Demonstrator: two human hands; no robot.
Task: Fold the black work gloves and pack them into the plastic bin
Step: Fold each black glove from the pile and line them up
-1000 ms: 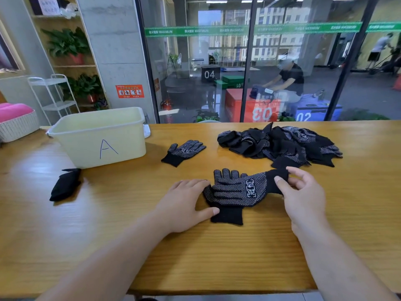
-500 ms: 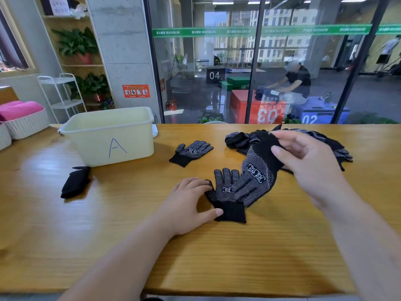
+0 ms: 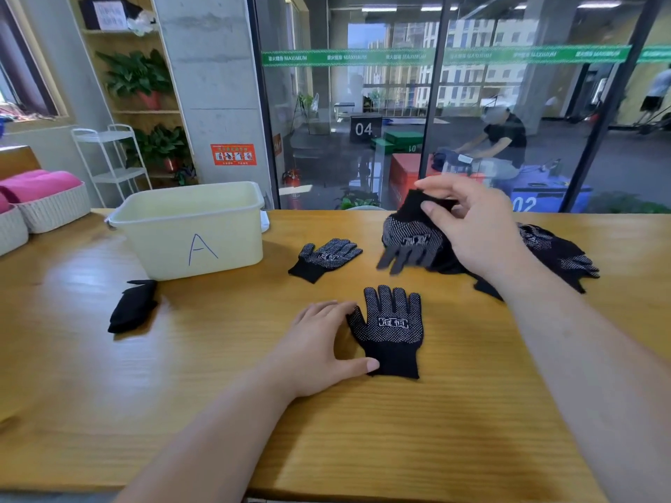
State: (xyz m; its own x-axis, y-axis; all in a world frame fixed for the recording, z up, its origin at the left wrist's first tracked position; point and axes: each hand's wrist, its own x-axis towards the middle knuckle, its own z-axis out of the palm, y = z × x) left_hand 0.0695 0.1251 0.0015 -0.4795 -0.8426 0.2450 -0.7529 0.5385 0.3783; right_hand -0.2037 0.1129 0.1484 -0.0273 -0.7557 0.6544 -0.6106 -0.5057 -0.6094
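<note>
A: While the left arm stretches low across the bench (image 3: 363, 430), what is its hand doing?

B: The left hand (image 3: 319, 343) lies flat with its fingers relaxed and spread. Its thumb tip touches the cuff of the flat glove (image 3: 394, 332), which lies dotted side up.

A: And the right?

B: The right hand (image 3: 475, 226) is raised above the bench, pinching the cuff of the hanging glove (image 3: 410, 237). That glove's blurred fingers point down in front of the glove pile (image 3: 555, 248). The plastic bin (image 3: 188, 234) stands at the far left, well apart from both hands.
</note>
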